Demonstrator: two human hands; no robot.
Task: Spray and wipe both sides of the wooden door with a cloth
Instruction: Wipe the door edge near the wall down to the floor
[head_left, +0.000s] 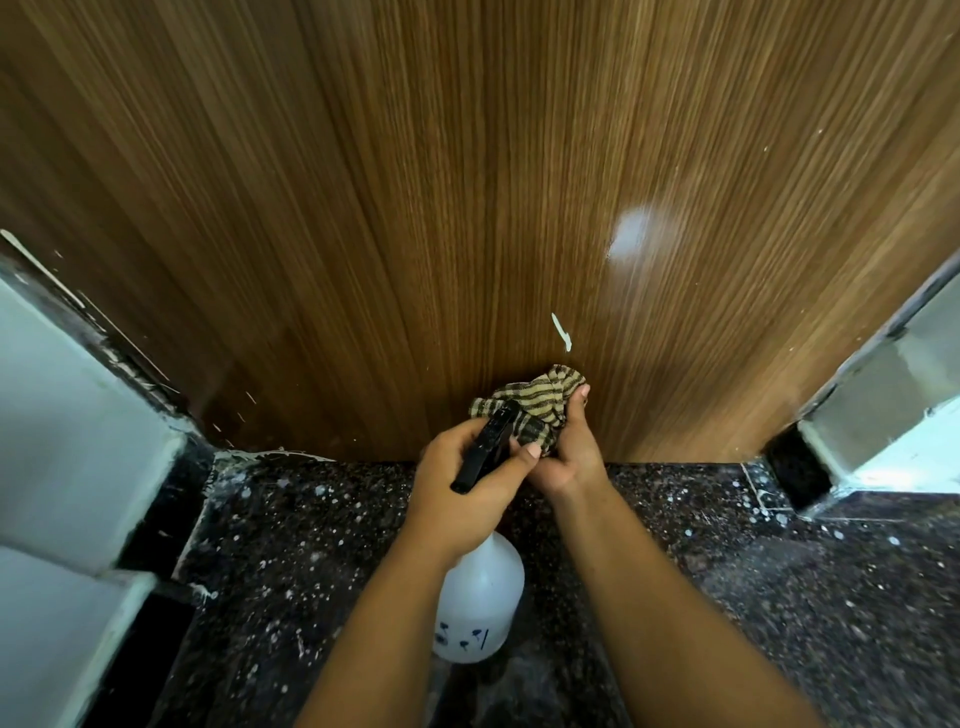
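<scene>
My left hand covers the neck of the white spray bottle, so only its black trigger head and its body below my wrist show, and the bottle's marks are too small to read. That grip is curled tight round the sprayer. My right hand bunches the striped cloth in closed fingers, low against the wooden door, just above the speckled floor.

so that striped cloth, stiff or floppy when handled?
Probably floppy: the cloth sits bunched and creased in the right hand. Likely light, since a loose grip holds it. It should drape rather than keep shape, so it may snag the spray bottle nozzle beside it.
</scene>
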